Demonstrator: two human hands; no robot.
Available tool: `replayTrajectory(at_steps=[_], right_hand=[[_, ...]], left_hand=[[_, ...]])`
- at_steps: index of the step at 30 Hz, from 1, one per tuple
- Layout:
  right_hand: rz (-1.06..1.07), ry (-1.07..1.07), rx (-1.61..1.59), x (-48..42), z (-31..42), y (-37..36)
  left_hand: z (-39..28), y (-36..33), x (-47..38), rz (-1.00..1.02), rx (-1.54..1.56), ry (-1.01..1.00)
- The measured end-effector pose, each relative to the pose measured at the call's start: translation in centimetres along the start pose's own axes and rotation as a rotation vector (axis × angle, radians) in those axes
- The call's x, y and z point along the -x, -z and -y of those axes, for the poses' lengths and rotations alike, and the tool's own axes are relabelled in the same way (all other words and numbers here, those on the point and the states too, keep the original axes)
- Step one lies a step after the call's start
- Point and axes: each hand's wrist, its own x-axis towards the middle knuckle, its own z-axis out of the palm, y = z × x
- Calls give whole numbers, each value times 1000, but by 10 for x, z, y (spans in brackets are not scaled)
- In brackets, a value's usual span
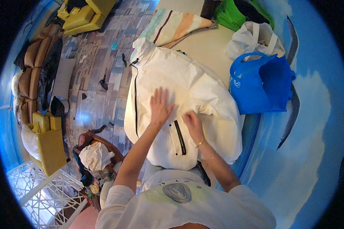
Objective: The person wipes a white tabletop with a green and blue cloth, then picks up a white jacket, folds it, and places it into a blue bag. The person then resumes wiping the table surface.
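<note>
A white jacket (166,77) lies spread before me on a cream-coloured table (210,43). A black zip (136,100) runs along its left edge, and a black-zipped pocket (180,137) sits near its hem. My left hand (160,108) rests flat on the front of the jacket, its fingers a little apart and holding nothing. My right hand (192,121) is blurred, with curled fingers, just above the pocket and beside the sleeve (220,123). Whether it pinches any cloth cannot be made out.
Beyond the jacket is a folded striped cloth (175,25). Along the right stand a blue bag (246,91), a white tote bag (243,37) and a green bag (230,15), near a painted wall (269,148). A chair piled with clothes (96,156) stands at my left.
</note>
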Motion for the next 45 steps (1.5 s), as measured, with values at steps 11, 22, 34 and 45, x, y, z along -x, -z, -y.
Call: replayTrajectory(at_steps=[11, 22, 34, 45], right_hand=[[110, 19, 682, -341, 1, -20], [979, -442, 506, -326, 33, -18], [-12, -231, -739, -412, 98, 9], [439, 1117, 842, -170, -5, -62]], left_hand=[[-20, -41, -35, 49, -89, 3], [-14, -38, -34, 61, -67, 20], [-16, -39, -34, 42, -86, 24], [-11, -50, -32, 175, -112, 85]])
